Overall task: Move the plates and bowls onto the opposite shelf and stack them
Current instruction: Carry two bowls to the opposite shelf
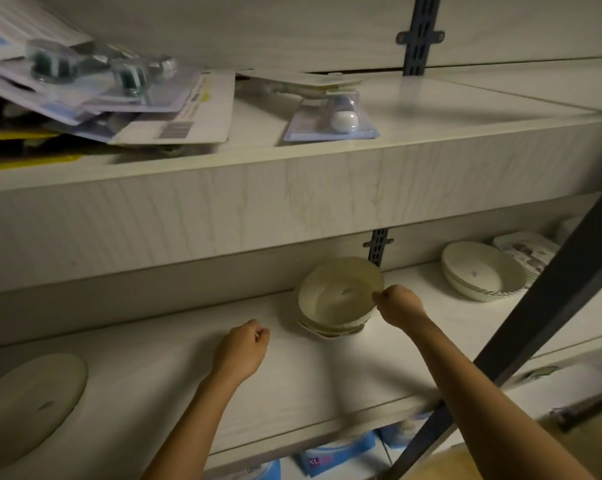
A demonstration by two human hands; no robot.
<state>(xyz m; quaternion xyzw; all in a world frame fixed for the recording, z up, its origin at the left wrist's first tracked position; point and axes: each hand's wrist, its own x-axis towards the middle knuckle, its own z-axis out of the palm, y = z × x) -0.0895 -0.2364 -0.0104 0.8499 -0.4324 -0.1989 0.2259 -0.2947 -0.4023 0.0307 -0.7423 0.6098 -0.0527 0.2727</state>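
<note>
bowl [341,292] on top of the small stack [330,327] is tilted, its near-right rim pinched by the right hand [398,303], whose fingers are curled closed on that edge. the stack sits mid-shelf on the pale shelf board [327,375], near the back wall. whether the bowl is being set down or lifted cannot be told; seating it on the stack is judged more likely. for a clean seat, the rim should be lowered until level and centred over the bowls beneath before the pinch is eased, so nothing slides or rocks. the left hand [244,348] is loosely closed, nothing held, knuckles hovering over or resting on the board just left of the stack; it could be brought to steady the stack's side. a second stack of bowls [476,277] and patterned plates [524,249] sit further right, a lone plate [25,407] far left.
</note>
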